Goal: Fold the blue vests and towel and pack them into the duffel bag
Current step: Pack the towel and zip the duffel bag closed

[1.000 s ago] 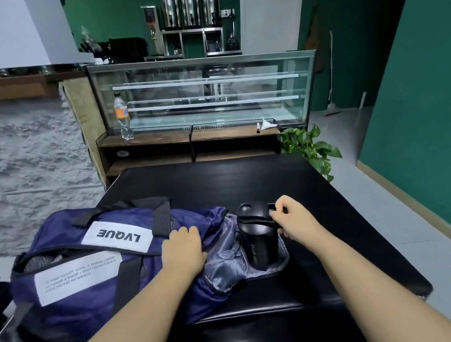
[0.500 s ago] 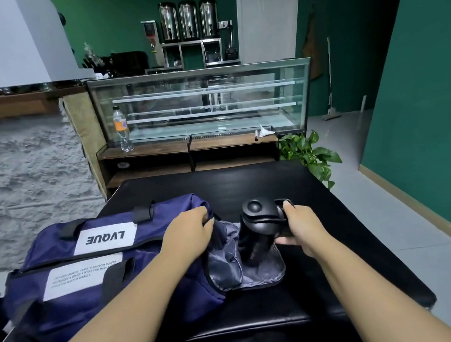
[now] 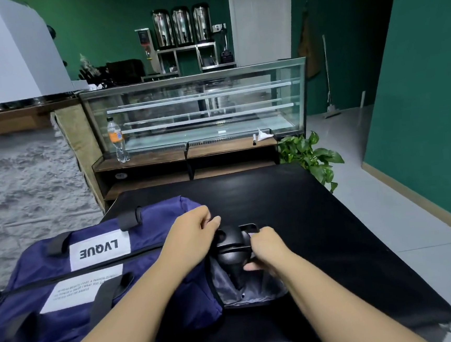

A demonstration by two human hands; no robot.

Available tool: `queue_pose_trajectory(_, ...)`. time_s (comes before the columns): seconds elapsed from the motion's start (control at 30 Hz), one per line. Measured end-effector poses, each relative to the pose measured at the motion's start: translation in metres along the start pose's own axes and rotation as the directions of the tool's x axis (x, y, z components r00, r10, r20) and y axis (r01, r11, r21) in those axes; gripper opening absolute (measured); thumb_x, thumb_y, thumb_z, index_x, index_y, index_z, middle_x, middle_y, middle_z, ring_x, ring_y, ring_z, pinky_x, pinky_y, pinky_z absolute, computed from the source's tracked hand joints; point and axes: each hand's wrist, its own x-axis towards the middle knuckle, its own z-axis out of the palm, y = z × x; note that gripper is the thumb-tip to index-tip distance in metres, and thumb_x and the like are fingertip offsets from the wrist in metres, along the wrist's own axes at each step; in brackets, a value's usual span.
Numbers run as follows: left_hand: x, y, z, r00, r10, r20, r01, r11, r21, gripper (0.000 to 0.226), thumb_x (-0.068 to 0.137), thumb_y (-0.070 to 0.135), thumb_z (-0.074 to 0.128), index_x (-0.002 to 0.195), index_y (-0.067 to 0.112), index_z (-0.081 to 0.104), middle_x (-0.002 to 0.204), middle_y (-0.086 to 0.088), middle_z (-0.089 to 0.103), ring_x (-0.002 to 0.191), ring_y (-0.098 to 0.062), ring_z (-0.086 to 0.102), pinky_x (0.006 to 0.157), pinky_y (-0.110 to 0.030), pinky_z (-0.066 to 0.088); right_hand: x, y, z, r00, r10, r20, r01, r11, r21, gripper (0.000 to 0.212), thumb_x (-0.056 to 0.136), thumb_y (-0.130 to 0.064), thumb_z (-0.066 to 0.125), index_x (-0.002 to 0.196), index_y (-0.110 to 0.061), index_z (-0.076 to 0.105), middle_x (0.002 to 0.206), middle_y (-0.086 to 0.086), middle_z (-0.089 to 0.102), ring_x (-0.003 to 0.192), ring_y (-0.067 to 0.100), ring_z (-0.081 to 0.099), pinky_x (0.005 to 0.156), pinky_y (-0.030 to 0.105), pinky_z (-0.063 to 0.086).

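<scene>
A navy duffel bag [image 3: 97, 277] with white labels and black straps lies on the left of the black table [image 3: 318, 217]. Its right end pocket gapes, showing grey lining [image 3: 252, 291]. A black lidded bottle [image 3: 232, 249] stands tilted in that pocket. My right hand [image 3: 266, 249] grips the bottle's side near the lid. My left hand [image 3: 191, 228] pinches the pocket's upper edge at the bag's right end. No vest or towel is visible.
Beyond the table stand a wooden shelf [image 3: 185, 158] with a plastic bottle [image 3: 118, 139] and a glass display case [image 3: 199, 107]. A potted plant [image 3: 310, 158] is at the table's far right corner. Grey floor lies to the right.
The black bottle has sunk and tipped further into the end pocket. My left hand moved from the bag's side up to the pocket edge. My right hand shifted from the handle down the bottle's side.
</scene>
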Motion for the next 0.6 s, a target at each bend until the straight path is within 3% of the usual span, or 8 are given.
queue_pose_trajectory(0.07,0.007,0.003,-0.001,0.999,0.032,0.016,-0.032,0.999,-0.004,0.043,0.092,0.026,0.059,0.061,0.015,0.030,0.052,0.004,0.032,0.053,-0.014,0.028,0.051,-0.028,0.024,0.003,-0.010,0.007,1.000,0.000,-0.025,0.000,1.000,-0.007,0.014,0.088,-0.006,0.040,0.084,-0.010,0.054,0.075,0.010,0.066,0.059,0.029,0.069,0.070,0.048,0.059)
queue_pose_trajectory(0.13,0.015,0.004,-0.004,0.998,0.055,0.027,-0.054,0.998,-0.031,0.043,0.092,0.025,0.059,0.061,0.015,0.031,0.053,0.004,0.031,0.053,-0.014,0.027,0.050,-0.026,0.023,0.000,-0.019,0.012,1.000,0.017,0.007,-0.017,0.998,0.061,0.019,0.090,-0.004,0.034,0.083,-0.011,0.051,0.081,0.011,0.066,0.058,0.029,0.067,0.071,0.051,0.058)
queue_pose_trajectory(0.2,0.021,0.005,-0.009,0.996,0.089,0.032,-0.087,0.995,-0.057,0.042,0.091,0.024,0.060,0.061,0.015,0.031,0.053,0.004,0.031,0.053,-0.015,0.027,0.050,-0.025,0.022,0.000,-0.024,0.016,0.998,0.014,0.066,-0.021,0.994,0.110,0.024,0.093,-0.002,0.031,0.082,-0.012,0.048,0.091,0.011,0.063,0.059,0.024,0.063,0.061,0.043,0.060)
queue_pose_trajectory(0.27,0.024,0.007,-0.011,0.989,0.136,0.052,-0.132,0.989,-0.070,0.043,0.091,0.022,0.061,0.061,0.016,0.030,0.053,0.004,0.030,0.053,-0.014,0.026,0.051,-0.026,0.022,-0.003,-0.028,0.025,0.994,0.029,0.108,-0.043,0.990,0.134,0.024,0.097,-0.002,0.031,0.081,-0.012,0.046,0.084,0.006,0.058,0.060,0.020,0.058,0.050,0.034,0.055)
queue_pose_trajectory(0.37,0.024,0.011,-0.008,0.977,0.187,0.098,-0.177,0.979,-0.103,0.045,0.090,0.022,0.062,0.060,0.016,0.029,0.053,0.004,0.031,0.053,-0.013,0.024,0.052,-0.027,0.022,0.001,-0.023,0.045,0.984,0.054,0.173,-0.082,0.984,0.156,0.023,0.099,-0.012,0.031,0.088,-0.013,0.052,0.077,0.002,0.058,0.060,0.015,0.056,0.049,0.029,0.052)
queue_pose_trajectory(0.43,0.025,0.013,-0.007,0.974,0.205,0.098,-0.189,0.970,-0.154,0.045,0.090,0.021,0.062,0.060,0.017,0.029,0.052,0.006,0.030,0.052,-0.011,0.024,0.051,-0.025,0.022,0.007,-0.018,0.056,0.976,0.067,0.208,-0.111,0.973,0.204,0.028,0.100,-0.015,0.031,0.082,-0.016,0.053,0.080,0.005,0.061,0.059,0.012,0.056,0.049,0.023,0.048)
queue_pose_trajectory(0.5,0.029,0.010,-0.008,0.974,0.203,0.102,-0.178,0.961,-0.211,0.045,0.090,0.020,0.062,0.059,0.017,0.029,0.048,0.007,0.029,0.050,-0.010,0.025,0.050,-0.022,0.022,0.009,-0.017,0.062,0.966,0.051,0.255,-0.119,0.959,0.257,0.027,0.099,-0.018,0.034,0.077,-0.017,0.050,0.080,0.006,0.059,0.057,0.008,0.056,0.057,0.018,0.045)
queue_pose_trajectory(0.6,0.036,0.000,-0.008,0.972,0.166,0.164,-0.124,0.964,-0.236,0.044,0.090,0.024,0.062,0.059,0.017,0.030,0.047,0.008,0.028,0.050,-0.009,0.024,0.052,-0.025,0.022,0.008,-0.014,0.054,0.928,0.088,0.362,-0.212,0.925,0.317,0.025,0.092,-0.023,0.039,0.082,-0.011,0.059,0.081,0.009,0.063,0.070,0.020,0.061,0.071,0.033,0.050)
